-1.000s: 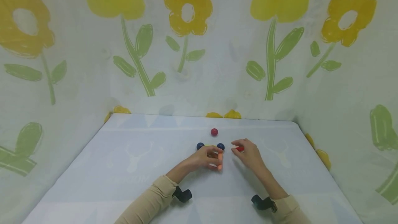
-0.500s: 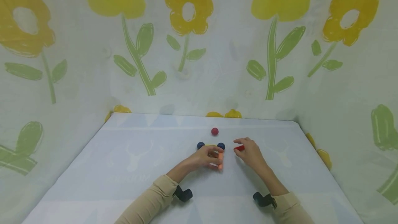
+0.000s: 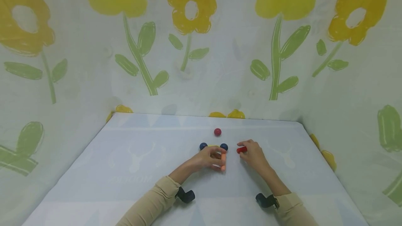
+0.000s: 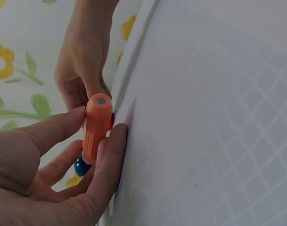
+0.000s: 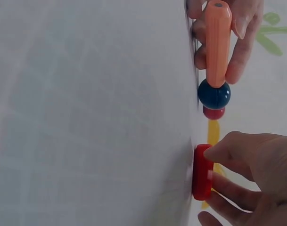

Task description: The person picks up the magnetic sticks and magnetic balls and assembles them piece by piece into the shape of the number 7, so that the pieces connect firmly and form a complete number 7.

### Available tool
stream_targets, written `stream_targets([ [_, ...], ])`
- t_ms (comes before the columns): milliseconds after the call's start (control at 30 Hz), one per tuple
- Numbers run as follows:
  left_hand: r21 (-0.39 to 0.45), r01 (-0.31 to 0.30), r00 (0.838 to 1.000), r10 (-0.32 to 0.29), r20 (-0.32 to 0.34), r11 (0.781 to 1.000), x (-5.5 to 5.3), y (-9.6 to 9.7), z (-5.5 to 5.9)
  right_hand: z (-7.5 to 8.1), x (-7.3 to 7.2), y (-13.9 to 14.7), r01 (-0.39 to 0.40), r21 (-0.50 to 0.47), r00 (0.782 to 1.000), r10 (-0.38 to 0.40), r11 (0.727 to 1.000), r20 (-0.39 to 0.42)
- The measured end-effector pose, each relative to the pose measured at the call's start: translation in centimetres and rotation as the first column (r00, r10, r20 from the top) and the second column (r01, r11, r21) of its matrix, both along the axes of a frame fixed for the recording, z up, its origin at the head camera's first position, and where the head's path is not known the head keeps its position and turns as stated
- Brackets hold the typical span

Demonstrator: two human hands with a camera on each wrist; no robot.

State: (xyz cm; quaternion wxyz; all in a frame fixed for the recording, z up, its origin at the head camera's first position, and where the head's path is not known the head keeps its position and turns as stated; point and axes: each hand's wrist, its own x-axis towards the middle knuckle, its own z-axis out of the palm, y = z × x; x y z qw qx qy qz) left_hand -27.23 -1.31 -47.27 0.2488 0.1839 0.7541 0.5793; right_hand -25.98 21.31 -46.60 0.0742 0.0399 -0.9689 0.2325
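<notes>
1. The smooth-ended, ridged orange rod (image 4: 97, 132), with a grey disc set in its end, stands between the thumb and fingers of the left hand (image 3: 205, 158), which pinches it just above the table.
2. One glossy dark-blue ball (image 5: 214, 95) sits at the rod's far end; contact is unclear.
3. The right hand (image 3: 253, 154) pinches a shiny red rod (image 5: 202, 172) near the tabletop, well apart from the orange one.
4. A yellow rod (image 3: 213, 146), partly hidden, lies between that ball and a second dark-blue ball (image 3: 203, 146); a round red ball (image 3: 217, 132) lies beyond.
5. The pale, faintly patterned tabletop (image 3: 94, 170) meets whitish walls (image 3: 226, 76) printed with yellow flowers.
</notes>
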Motion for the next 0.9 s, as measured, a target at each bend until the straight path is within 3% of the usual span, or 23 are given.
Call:
stream_targets([
  [233, -0.002, -0.004, 1.0, 0.004, -0.008, 1.0, 0.1, 0.0, 0.0, -0.6, -0.6, 0.4, -0.009, 0.001, 1.0, 0.009, 1.0, 0.006],
  [500, -0.012, -0.014, 1.0, 0.013, -0.022, 1.0, 0.3, 0.0, 0.0, -1.2, -1.3, 1.6, -0.03, -0.077, 0.999, 0.033, 0.997, 0.035],
  [900, -0.003, -0.009, 1.0, 0.008, -0.024, 1.0, 0.3, 0.0, 0.0, -0.6, -1.0, 1.9, -0.065, -0.141, 0.997, 0.069, 0.988, 0.025],
])
